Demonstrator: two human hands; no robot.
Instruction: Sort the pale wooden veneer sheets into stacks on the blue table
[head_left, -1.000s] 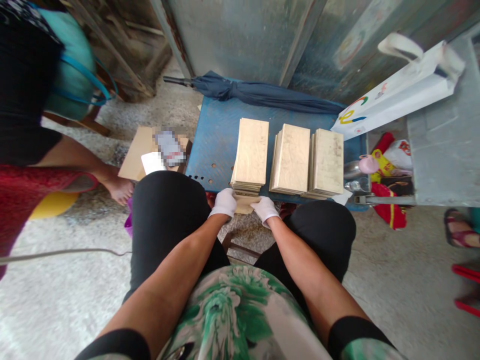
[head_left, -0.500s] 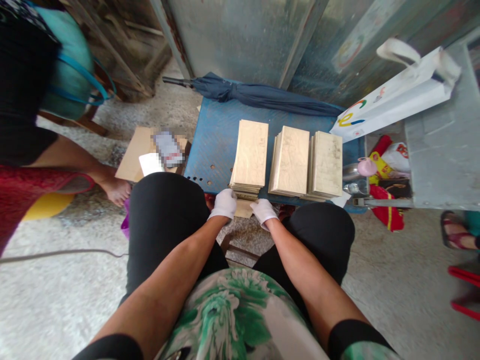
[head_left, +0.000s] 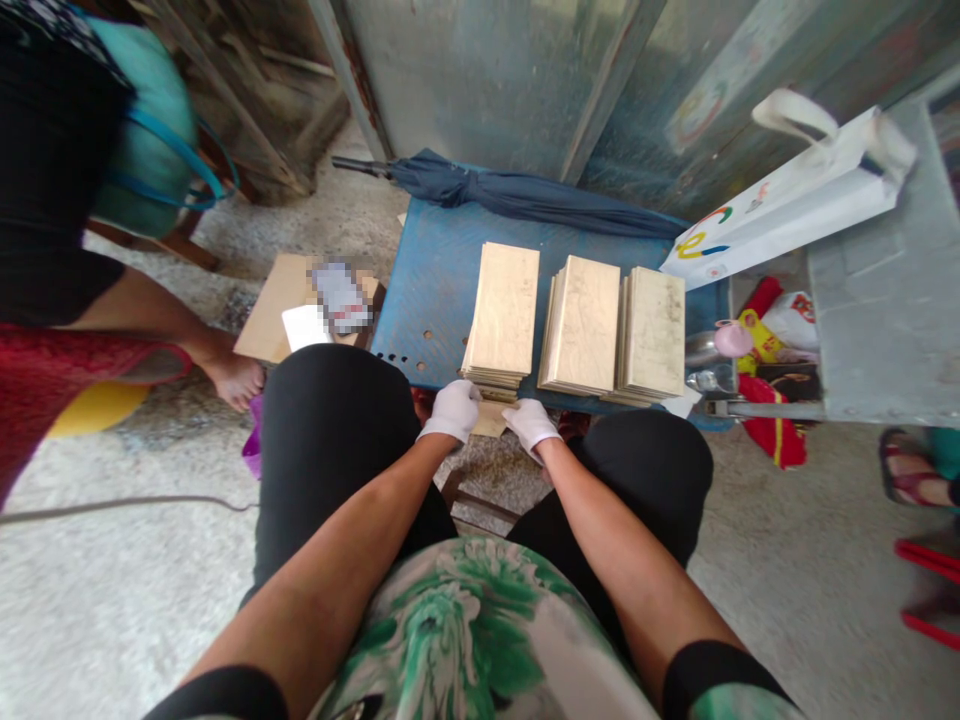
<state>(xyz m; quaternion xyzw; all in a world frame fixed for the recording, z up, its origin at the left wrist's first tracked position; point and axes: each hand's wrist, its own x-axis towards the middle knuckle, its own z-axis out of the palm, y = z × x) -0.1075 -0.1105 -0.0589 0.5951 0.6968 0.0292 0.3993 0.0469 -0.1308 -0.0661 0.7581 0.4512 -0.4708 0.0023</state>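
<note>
So from the head cam, both hands are in white gloves, held between the black-trousered knees [head_left: 334, 450] right at the near edge of the blue bench with small round holes [head_left: 427, 280]. The left hand [head_left: 452, 410] has its fingers curled around the left side of a thin tan rectangular board [head_left: 490, 420], and the right hand [head_left: 529, 421] has its fingers pinched on the right side, so both are gripping it. That board sits just in front of the left stack of pale, wood-look rectangular boards [head_left: 501, 308]; can't really tell if they touch. The middle stack of similar boards [head_left: 581, 322] and the right stack with dark smudges on top [head_left: 655, 330] stand beside it, all on the bench. Behind them lies a folded navy umbrella [head_left: 540, 197], with a white paper bag with colourful lettering [head_left: 795, 205] leaning over at the right.
</note>
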